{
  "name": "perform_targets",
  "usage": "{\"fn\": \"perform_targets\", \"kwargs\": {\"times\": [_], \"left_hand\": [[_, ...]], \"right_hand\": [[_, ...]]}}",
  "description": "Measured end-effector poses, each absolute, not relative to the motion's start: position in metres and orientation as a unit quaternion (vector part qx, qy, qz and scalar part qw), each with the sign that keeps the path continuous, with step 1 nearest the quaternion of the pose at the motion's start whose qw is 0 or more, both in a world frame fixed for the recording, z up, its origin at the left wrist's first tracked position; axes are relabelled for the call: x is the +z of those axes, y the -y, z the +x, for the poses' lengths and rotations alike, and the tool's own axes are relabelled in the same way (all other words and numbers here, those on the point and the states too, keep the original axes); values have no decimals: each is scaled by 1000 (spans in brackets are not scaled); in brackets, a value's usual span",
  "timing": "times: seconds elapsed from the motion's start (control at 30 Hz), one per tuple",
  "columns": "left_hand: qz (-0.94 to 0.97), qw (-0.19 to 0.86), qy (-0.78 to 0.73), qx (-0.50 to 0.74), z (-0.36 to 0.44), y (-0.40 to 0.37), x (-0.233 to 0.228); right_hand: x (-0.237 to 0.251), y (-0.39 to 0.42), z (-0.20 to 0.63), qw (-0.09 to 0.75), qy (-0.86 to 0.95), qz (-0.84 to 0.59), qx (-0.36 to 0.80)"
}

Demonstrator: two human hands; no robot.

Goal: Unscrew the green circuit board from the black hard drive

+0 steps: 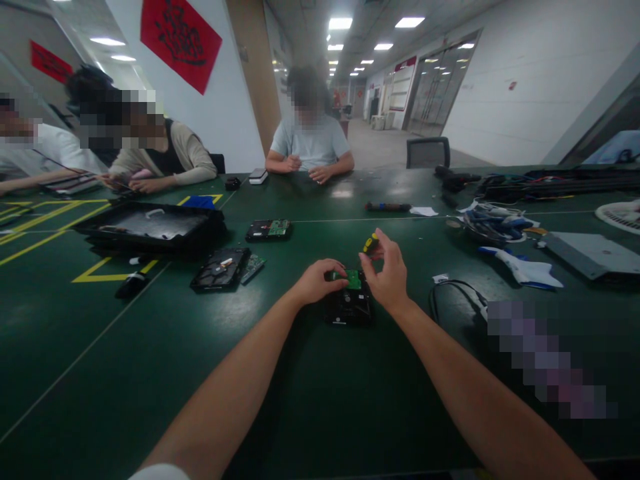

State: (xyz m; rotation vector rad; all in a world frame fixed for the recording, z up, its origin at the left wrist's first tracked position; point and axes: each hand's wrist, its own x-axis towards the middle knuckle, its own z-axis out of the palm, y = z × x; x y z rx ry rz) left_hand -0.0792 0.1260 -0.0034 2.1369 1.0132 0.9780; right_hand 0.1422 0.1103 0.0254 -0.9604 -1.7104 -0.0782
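Note:
A black hard drive (349,311) with a green circuit board (354,280) lies flat on the table in front of me. My left hand (320,281) is at its left side, thumb on the board and fingers curled over the far left edge. A small screwdriver with a yellow and black handle (371,244) is pinched upright between the thumb and fingers of my right hand (388,272), above the drive's right far corner. Its tip is hidden, so I cannot tell whether it touches the drive.
Left of the drive lie another hard drive (220,269), a loose circuit board (253,268) and a third drive (268,230). Black trays (150,227) stand farther left. Gloves (525,268), a cable (457,283) and a grey metal case (590,255) are on the right. Several people sit across the table.

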Motion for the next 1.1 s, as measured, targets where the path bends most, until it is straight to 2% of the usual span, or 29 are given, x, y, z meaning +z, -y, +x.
{"fn": "perform_targets", "kwargs": {"times": [1.1], "left_hand": [[804,283,-369,370,-79,-124,0]], "right_hand": [[23,-112,141,567,721,-397,-33]]}}
